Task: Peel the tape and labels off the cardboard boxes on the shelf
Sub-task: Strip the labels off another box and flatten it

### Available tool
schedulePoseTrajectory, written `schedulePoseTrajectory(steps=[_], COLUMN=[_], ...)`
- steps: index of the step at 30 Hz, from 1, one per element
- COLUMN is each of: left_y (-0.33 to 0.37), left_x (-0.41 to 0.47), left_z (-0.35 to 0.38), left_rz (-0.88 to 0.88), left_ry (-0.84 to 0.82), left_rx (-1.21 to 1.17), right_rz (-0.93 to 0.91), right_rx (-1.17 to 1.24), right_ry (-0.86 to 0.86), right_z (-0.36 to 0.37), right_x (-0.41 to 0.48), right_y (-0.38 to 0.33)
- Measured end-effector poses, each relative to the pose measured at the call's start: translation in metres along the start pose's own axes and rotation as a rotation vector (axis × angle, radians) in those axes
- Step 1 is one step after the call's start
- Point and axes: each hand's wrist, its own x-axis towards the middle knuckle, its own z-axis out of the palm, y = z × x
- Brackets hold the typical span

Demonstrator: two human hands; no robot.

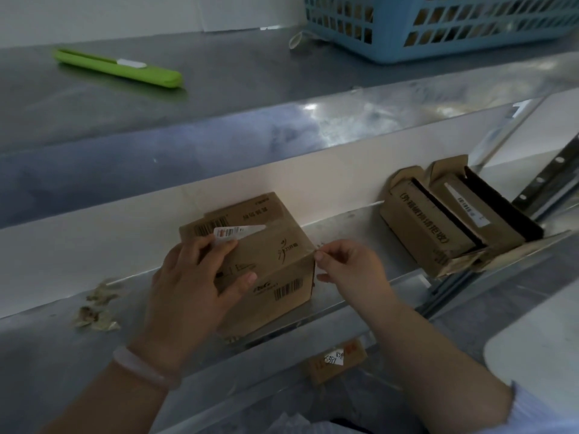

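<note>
Cardboard box [275, 255] sits at the shelf [344, 225] lip, gripped by left hand [191, 277]. Right hand [347, 264] pinches tape [317, 268] at its right corner.

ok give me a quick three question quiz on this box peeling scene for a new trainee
1. True or false: the green cutter lies on the upper shelf, with no hand on it.
2. The left hand steadies the box. What do the fingers of the right hand pinch? A) tape at the box's corner B) the blue basket C) the cutter
3. Fill in: the crumpled scraps lie to the ___ of the box.

Key: 1 true; 2 A; 3 left
</note>
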Motion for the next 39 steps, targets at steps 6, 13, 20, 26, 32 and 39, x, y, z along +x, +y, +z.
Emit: schedulePoseTrajectory(steps=[6, 13, 20, 26, 32, 39], left_y=[0.003, 0.0, 0.001, 0.023, 0.027, 0.019], left_x=[0.001, 0.001, 0.006, 0.019, 0.016, 0.016], left_z=[-0.003, -0.005, -0.012, -0.013, 0.001, 0.002], left_rz=[0.033, 0.032, 0.048, 0.062, 0.079, 0.113], left_ry=[-0.011, -0.053, -0.095, -0.131, -0.093, -0.059], left_rx=[0.086, 0.091, 0.059, -0.118, 0.061, 0.057], right_rz=[0.151, 0.559, 0.308, -0.159, -0.611, -0.769], right_rx=[-0.042, 0.475, 0.54, -0.062, -0.307, -0.326], right_ry=[-0.214, -0.463, -0.348, 0.011, 0.092, 0.063], right_z=[-0.008, -0.018, -0.021, -0.018, -0.013, -0.017], right_x=[-0.004, 0.0, -0.003, -0.014, -0.01, 0.001], right_y=[-0.025, -0.031, -0.02, -0.004, 0.001, 0.003])
